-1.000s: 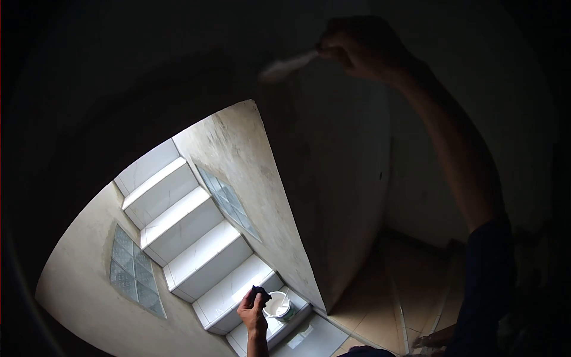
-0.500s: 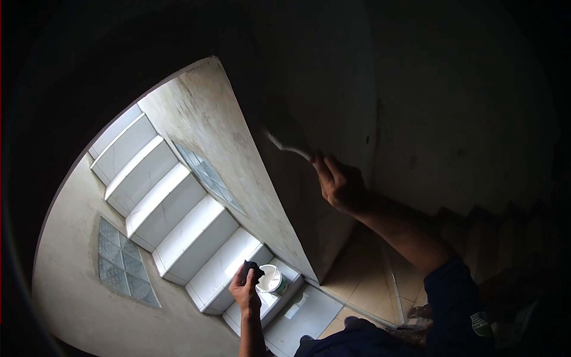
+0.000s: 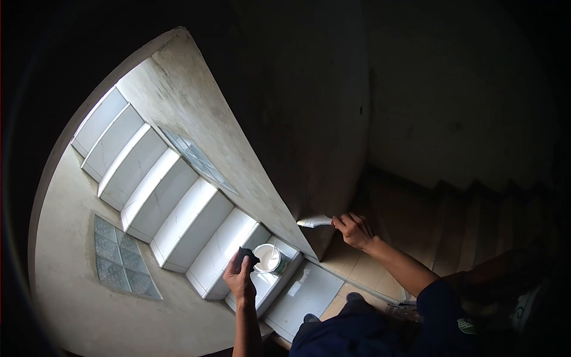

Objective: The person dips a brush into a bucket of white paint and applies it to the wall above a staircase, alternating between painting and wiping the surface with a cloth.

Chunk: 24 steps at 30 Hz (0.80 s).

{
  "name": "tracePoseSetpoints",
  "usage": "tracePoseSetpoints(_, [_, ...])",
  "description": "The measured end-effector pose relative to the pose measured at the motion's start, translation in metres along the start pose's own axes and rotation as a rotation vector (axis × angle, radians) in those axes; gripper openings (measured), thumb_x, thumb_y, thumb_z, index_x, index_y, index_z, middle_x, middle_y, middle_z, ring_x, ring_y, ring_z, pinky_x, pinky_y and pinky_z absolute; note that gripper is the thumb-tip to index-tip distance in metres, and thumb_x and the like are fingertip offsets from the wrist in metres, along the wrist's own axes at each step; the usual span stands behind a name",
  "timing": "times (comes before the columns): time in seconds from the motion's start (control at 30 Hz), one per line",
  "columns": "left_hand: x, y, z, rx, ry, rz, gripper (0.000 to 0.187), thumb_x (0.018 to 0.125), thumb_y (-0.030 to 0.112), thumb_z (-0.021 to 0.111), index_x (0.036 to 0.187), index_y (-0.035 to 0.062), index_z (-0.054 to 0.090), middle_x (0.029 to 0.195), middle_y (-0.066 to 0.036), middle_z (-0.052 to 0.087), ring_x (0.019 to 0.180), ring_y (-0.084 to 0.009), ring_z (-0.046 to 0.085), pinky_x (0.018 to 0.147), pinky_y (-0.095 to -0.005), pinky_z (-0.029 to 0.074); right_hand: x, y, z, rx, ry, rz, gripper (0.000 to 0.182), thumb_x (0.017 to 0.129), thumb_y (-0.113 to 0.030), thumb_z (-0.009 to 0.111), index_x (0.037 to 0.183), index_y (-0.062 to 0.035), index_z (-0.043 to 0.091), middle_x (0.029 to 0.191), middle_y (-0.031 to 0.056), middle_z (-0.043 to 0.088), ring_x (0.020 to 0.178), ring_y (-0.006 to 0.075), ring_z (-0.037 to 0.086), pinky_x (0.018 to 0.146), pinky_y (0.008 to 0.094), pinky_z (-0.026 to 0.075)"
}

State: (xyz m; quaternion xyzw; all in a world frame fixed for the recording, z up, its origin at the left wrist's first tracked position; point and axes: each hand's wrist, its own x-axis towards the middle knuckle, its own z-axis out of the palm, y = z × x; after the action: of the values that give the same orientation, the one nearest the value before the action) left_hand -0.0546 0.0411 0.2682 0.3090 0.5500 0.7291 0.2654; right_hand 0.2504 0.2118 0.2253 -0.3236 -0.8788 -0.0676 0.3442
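My right hand [image 3: 353, 229] grips a paintbrush [image 3: 315, 222] whose pale bristles point left, close to the lower end of the dark wall edge [image 3: 309, 196]. My left hand [image 3: 239, 277] holds a small dark object [image 3: 244, 257], raised in front of me. Just right of that hand, a small tub of white paint [image 3: 267, 258] with a stick in it stands on a white tiled step [image 3: 221, 253]. My right arm wears a dark blue sleeve [image 3: 445, 309].
White tiled stairs [image 3: 148, 178] climb to the upper left between pale walls with glass-block windows [image 3: 122, 259]. Darker steps [image 3: 470, 214] rise on the right. A tiled landing [image 3: 309, 291] lies below me, with my feet near its edge.
My right hand has swept the brush down the dark wall, from high above to near the landing. The view tilted downward. My left hand kept the dark object by the tub.
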Motion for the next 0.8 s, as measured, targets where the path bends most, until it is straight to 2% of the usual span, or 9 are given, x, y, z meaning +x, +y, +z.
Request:
tracePoseSetpoints(0.03, [0.0,0.003,-0.001,-0.016,-0.005,-0.039,0.033,0.086,-0.001,0.063,0.118,-0.0067,0.057,0.101,-0.014,0.066,0.087,-0.0181,0.065,0.075,-0.0279,0.054,0.021,0.003,-0.01,0.011,0.017,-0.052,0.012,0.084,-0.014,0.06,0.091,-0.0059,0.066,0.073,0.0078,0.058,0.065,0.0247,0.061,0.054,0.0362,0.052])
tracePoseSetpoints(0.13, [0.0,0.007,0.002,-0.028,-0.015,-0.039,0.033,0.086,-0.001,0.063,0.117,-0.007,0.057,0.101,-0.014,0.066,0.086,-0.0184,0.065,0.075,-0.0283,0.054,0.106,0.021,-0.051,-0.094,0.137,-0.292,0.005,0.075,-0.012,0.06,0.072,-0.0097,0.061,0.073,0.0055,0.057,0.069,0.0231,0.061,0.063,0.0348,0.052])
tracePoseSetpoints(0.17, [0.0,0.007,0.002,-0.027,-0.023,-0.025,0.032,0.087,-0.001,0.063,0.117,-0.0068,0.057,0.1,-0.014,0.066,0.086,-0.0186,0.065,0.075,-0.0292,0.054,0.138,0.022,-0.081,-0.114,-0.07,-0.281,0.005,0.076,-0.012,0.06,0.072,-0.0108,0.063,0.076,0.0057,0.058,0.075,0.0225,0.062,0.067,0.0345,0.052])
tracePoseSetpoints(0.33, [0.005,0.021,0.014,-0.043,-0.046,-0.01,0.03,0.088,-0.001,0.061,0.117,-0.0064,0.058,0.101,-0.013,0.066,0.085,-0.018,0.065,0.076,-0.0299,0.055,0.238,0.02,-0.205,-0.318,0.071,-0.443,0.023,0.068,-0.007,0.068,0.09,-0.0116,0.068,0.081,0.0023,0.057,0.079,0.0185,0.061,0.066,0.0324,0.052])
tracePoseSetpoints(0.47, [0.017,0.016,0.016,-0.041,-0.047,-0.005,0.03,0.087,-0.001,0.062,0.116,-0.0061,0.058,0.101,-0.013,0.067,0.087,-0.018,0.066,0.08,-0.0296,0.055,0.249,0.015,-0.259,-0.313,0.365,-0.304,0.036,0.063,0.001,0.068,0.097,-0.0111,0.069,0.084,0.0013,0.059,0.078,0.0182,0.063,0.061,0.031,0.053])
tracePoseSetpoints(0.5, [0.018,0.017,0.017,-0.035,-0.043,-0.01,0.03,0.087,-0.001,0.063,0.116,-0.0058,0.058,0.101,-0.013,0.067,0.087,-0.0179,0.066,0.079,-0.0296,0.055,0.245,0.017,-0.257,-0.28,0.455,-0.245,0.038,0.063,0.003,0.068,0.098,-0.0108,0.068,0.085,0.0011,0.06,0.077,0.0186,0.063,0.06,0.031,0.053])
tracePoseSetpoints(0.57, [0.02,0.014,0.016,-0.024,-0.038,-0.026,0.03,0.087,0.0,0.063,0.116,-0.0052,0.059,0.101,-0.013,0.067,0.087,-0.0176,0.066,0.079,-0.0295,0.055,0.239,0.008,-0.237,-0.175,0.586,-0.196,0.014,0.076,-0.009,0.067,0.09,-0.0077,0.068,0.077,0.0063,0.063,0.072,0.0217,0.065,0.06,0.0342,0.053])
tracePoseSetpoints(0.63, [0.021,0.013,0.016,-0.022,-0.054,-0.038,0.03,0.087,0.001,0.063,0.115,-0.0052,0.059,0.101,-0.013,0.067,0.087,-0.0176,0.066,0.079,-0.0295,0.055,0.222,0.015,-0.194,-0.223,0.673,-0.168,0.052,0.072,0.003,0.063,0.119,-0.0198,0.062,0.085,0.0032,0.057,0.078,0.0176,0.061,0.056,0.0289,0.052])
tracePoseSetpoints(0.8, [0.02,0.006,0.01,0.013,-0.052,-0.072,0.029,0.087,0.0,0.062,0.116,-0.0053,0.059,0.101,-0.013,0.066,0.087,-0.0181,0.065,0.079,-0.0299,0.055,0.133,-0.005,-0.039,-0.005,0.435,-0.014,0.065,0.071,0.005,0.061,0.134,-0.0101,0.05,0.089,0.0068,0.054,0.072,0.0212,0.059,0.057,0.0311,0.053])
